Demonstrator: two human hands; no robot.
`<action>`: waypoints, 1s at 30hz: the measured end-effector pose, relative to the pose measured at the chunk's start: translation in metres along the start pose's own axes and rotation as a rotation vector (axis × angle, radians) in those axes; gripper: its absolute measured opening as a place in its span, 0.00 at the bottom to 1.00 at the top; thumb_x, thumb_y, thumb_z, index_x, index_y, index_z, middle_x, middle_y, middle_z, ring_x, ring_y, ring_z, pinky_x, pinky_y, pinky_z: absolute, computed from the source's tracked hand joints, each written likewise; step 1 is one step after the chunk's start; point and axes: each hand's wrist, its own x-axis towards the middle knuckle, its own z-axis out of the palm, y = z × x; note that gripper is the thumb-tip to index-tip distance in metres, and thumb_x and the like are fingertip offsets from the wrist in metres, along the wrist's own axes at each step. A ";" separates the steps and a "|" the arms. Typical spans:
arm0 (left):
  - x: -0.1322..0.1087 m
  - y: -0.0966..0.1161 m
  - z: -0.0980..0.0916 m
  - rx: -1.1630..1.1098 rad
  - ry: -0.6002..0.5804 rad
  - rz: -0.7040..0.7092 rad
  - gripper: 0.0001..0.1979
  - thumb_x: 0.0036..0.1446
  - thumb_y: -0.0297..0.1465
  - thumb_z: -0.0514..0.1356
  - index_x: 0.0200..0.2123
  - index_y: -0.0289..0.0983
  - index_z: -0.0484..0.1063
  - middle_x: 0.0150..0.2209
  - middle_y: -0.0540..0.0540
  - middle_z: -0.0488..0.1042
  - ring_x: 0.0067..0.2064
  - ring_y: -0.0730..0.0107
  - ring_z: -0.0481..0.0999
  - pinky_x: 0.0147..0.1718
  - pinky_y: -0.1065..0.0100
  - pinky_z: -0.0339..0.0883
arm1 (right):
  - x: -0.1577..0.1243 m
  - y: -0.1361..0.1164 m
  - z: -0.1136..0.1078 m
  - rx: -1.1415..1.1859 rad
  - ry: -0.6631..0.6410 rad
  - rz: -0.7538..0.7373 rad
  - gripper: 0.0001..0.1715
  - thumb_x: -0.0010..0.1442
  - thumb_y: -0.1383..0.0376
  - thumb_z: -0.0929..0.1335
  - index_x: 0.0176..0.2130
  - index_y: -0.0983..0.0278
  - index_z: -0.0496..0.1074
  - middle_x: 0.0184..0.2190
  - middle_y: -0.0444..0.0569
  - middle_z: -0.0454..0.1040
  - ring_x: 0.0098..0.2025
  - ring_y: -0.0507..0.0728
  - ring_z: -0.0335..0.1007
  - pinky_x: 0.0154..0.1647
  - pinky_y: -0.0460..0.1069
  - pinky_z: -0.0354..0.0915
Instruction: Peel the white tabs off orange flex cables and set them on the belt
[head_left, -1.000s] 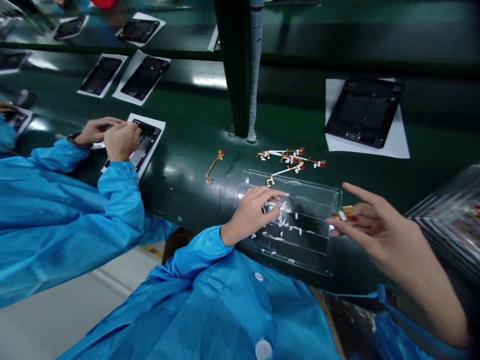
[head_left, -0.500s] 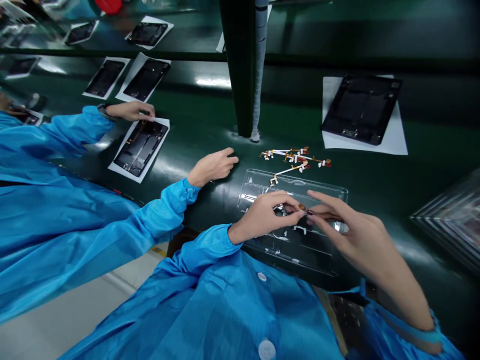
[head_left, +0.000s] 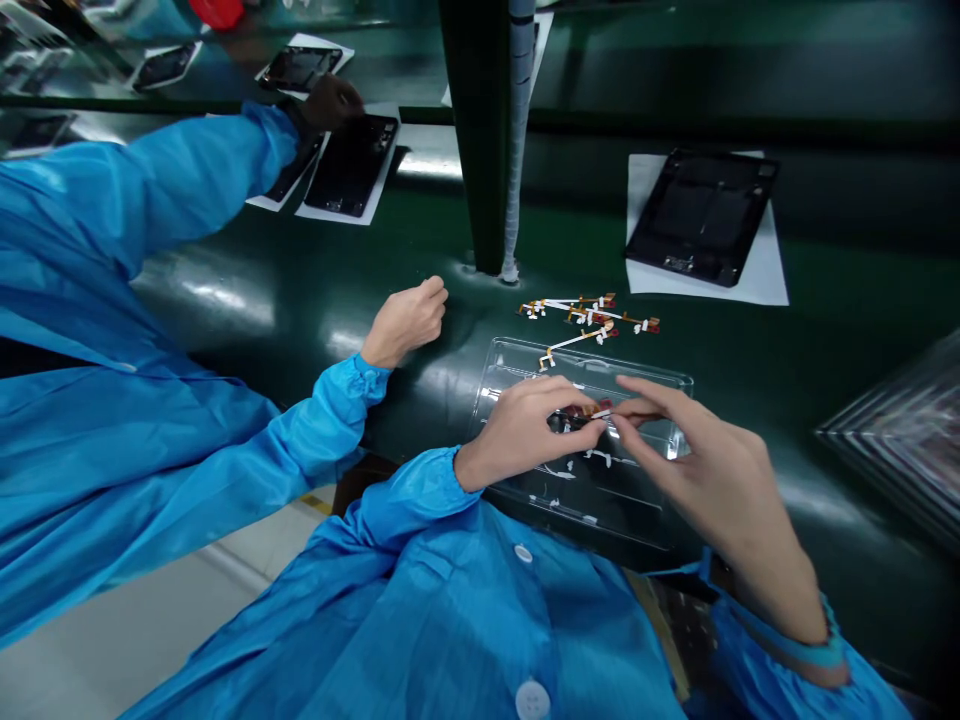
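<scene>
My left hand (head_left: pixel 521 432) and my right hand (head_left: pixel 694 460) meet over a clear plastic tray (head_left: pixel 645 505) at the near edge of the green belt. Between their fingertips they pinch one small orange flex cable (head_left: pixel 589 412) with white tabs. Scraps of white backing film (head_left: pixel 596 458) lie in the tray. Just beyond the tray sits a small heap of several more flex cables (head_left: pixel 589 315). Both my sleeves are blue.
A dark tablet frame on white paper (head_left: pixel 701 215) lies at the back right. A green post (head_left: pixel 472 130) rises mid-belt. A co-worker in blue at left rests a fist (head_left: pixel 405 318) on the belt and reaches the other hand (head_left: pixel 330 100) to frames (head_left: pixel 352 165). Stacked clear trays (head_left: pixel 896 440) sit right.
My hands came together over the tray and now pinch one flex cable. The co-worker took the loose cable from the belt, made a fist, and reached the other arm to the far frames.
</scene>
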 end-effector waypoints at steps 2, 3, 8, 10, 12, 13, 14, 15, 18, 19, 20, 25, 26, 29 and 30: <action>0.000 -0.002 0.001 0.024 0.006 -0.002 0.09 0.65 0.36 0.62 0.36 0.37 0.78 0.35 0.46 0.81 0.38 0.67 0.79 0.41 0.63 0.74 | -0.001 0.003 0.002 -0.015 0.009 -0.020 0.23 0.69 0.60 0.66 0.62 0.56 0.68 0.40 0.47 0.82 0.44 0.60 0.78 0.44 0.55 0.70; 0.000 -0.003 0.001 0.038 0.017 0.000 0.10 0.65 0.36 0.62 0.35 0.37 0.78 0.35 0.46 0.81 0.38 0.66 0.79 0.42 0.63 0.74 | -0.001 0.004 0.003 -0.019 0.018 -0.027 0.23 0.68 0.60 0.66 0.61 0.56 0.69 0.40 0.48 0.82 0.44 0.61 0.78 0.45 0.55 0.70; 0.000 -0.005 0.003 0.055 0.081 0.045 0.08 0.64 0.34 0.63 0.35 0.37 0.79 0.35 0.46 0.82 0.38 0.66 0.80 0.41 0.62 0.74 | 0.002 0.008 0.007 -0.067 0.033 -0.071 0.07 0.69 0.60 0.66 0.44 0.58 0.73 0.37 0.47 0.80 0.39 0.59 0.76 0.42 0.53 0.67; 0.000 -0.006 0.004 0.045 0.085 0.051 0.09 0.64 0.35 0.63 0.34 0.36 0.79 0.34 0.46 0.82 0.37 0.64 0.80 0.40 0.60 0.75 | 0.003 0.007 0.009 -0.131 0.038 -0.106 0.06 0.69 0.62 0.65 0.40 0.59 0.71 0.35 0.47 0.78 0.37 0.57 0.74 0.40 0.52 0.66; 0.000 -0.007 0.005 0.032 0.087 0.054 0.10 0.65 0.36 0.62 0.34 0.37 0.79 0.34 0.45 0.82 0.36 0.64 0.80 0.39 0.60 0.75 | 0.003 0.006 0.013 -0.233 0.074 -0.139 0.05 0.68 0.63 0.65 0.39 0.60 0.70 0.33 0.47 0.77 0.36 0.57 0.73 0.40 0.52 0.65; 0.001 -0.008 0.006 0.021 0.086 0.055 0.11 0.65 0.37 0.62 0.33 0.37 0.79 0.33 0.46 0.81 0.36 0.65 0.80 0.38 0.60 0.76 | 0.002 0.006 0.015 -0.282 0.097 -0.148 0.05 0.68 0.64 0.65 0.38 0.60 0.70 0.32 0.47 0.76 0.36 0.57 0.72 0.40 0.52 0.64; 0.001 -0.008 0.006 0.003 0.081 0.055 0.12 0.66 0.38 0.61 0.33 0.38 0.79 0.32 0.47 0.81 0.35 0.66 0.79 0.37 0.61 0.76 | 0.001 0.006 0.018 -0.324 0.118 -0.152 0.05 0.68 0.64 0.65 0.38 0.61 0.69 0.32 0.47 0.76 0.36 0.57 0.72 0.41 0.52 0.64; 0.001 -0.008 0.006 -0.021 0.072 0.048 0.14 0.66 0.38 0.60 0.32 0.38 0.79 0.32 0.47 0.81 0.34 0.66 0.79 0.36 0.62 0.75 | 0.001 0.006 0.020 -0.354 0.136 -0.149 0.05 0.67 0.65 0.64 0.37 0.61 0.69 0.31 0.48 0.75 0.35 0.58 0.71 0.41 0.52 0.64; 0.002 -0.011 0.007 -0.118 0.022 -0.046 0.16 0.66 0.41 0.61 0.30 0.38 0.79 0.30 0.49 0.79 0.32 0.69 0.77 0.32 0.64 0.73 | 0.000 0.005 0.028 -0.395 0.168 -0.120 0.07 0.67 0.66 0.64 0.35 0.61 0.68 0.29 0.48 0.73 0.31 0.56 0.67 0.38 0.53 0.61; 0.002 -0.012 0.008 -0.155 0.005 -0.101 0.17 0.66 0.42 0.61 0.30 0.37 0.79 0.29 0.49 0.78 0.31 0.70 0.75 0.30 0.65 0.71 | 0.000 0.004 0.030 -0.404 0.175 -0.109 0.07 0.66 0.66 0.63 0.34 0.60 0.68 0.28 0.48 0.72 0.29 0.56 0.65 0.36 0.53 0.60; 0.003 -0.014 0.009 -0.196 -0.007 -0.156 0.18 0.65 0.43 0.62 0.29 0.37 0.79 0.28 0.49 0.78 0.30 0.71 0.74 0.28 0.66 0.70 | 0.000 0.003 0.033 -0.406 0.184 -0.097 0.08 0.66 0.66 0.64 0.33 0.60 0.67 0.27 0.48 0.71 0.28 0.56 0.63 0.35 0.53 0.58; 0.003 -0.019 0.016 -0.239 0.109 -0.215 0.17 0.64 0.42 0.63 0.30 0.35 0.80 0.28 0.48 0.78 0.30 0.71 0.74 0.27 0.67 0.67 | 0.001 0.000 0.040 -0.316 0.204 -0.059 0.06 0.64 0.67 0.65 0.33 0.60 0.65 0.26 0.45 0.69 0.25 0.53 0.63 0.29 0.50 0.57; 0.003 -0.018 0.015 -0.210 0.144 -0.199 0.16 0.64 0.41 0.64 0.31 0.35 0.81 0.30 0.47 0.79 0.32 0.70 0.75 0.30 0.66 0.68 | 0.001 0.000 0.039 -0.282 0.189 -0.060 0.05 0.63 0.67 0.65 0.34 0.60 0.65 0.26 0.43 0.69 0.25 0.51 0.63 0.28 0.49 0.58; 0.004 -0.013 0.009 -0.182 0.140 -0.191 0.13 0.66 0.38 0.62 0.35 0.36 0.82 0.36 0.45 0.81 0.39 0.66 0.78 0.37 0.64 0.71 | 0.000 0.003 0.030 -0.200 0.134 -0.094 0.05 0.65 0.68 0.66 0.34 0.61 0.67 0.25 0.41 0.69 0.25 0.49 0.66 0.27 0.46 0.60; 0.004 -0.011 0.007 -0.200 0.099 -0.198 0.13 0.67 0.37 0.61 0.37 0.35 0.82 0.38 0.44 0.81 0.42 0.65 0.79 0.40 0.64 0.72 | 0.000 0.005 0.026 -0.186 0.129 -0.117 0.06 0.66 0.68 0.66 0.35 0.61 0.68 0.26 0.41 0.70 0.25 0.49 0.66 0.28 0.46 0.61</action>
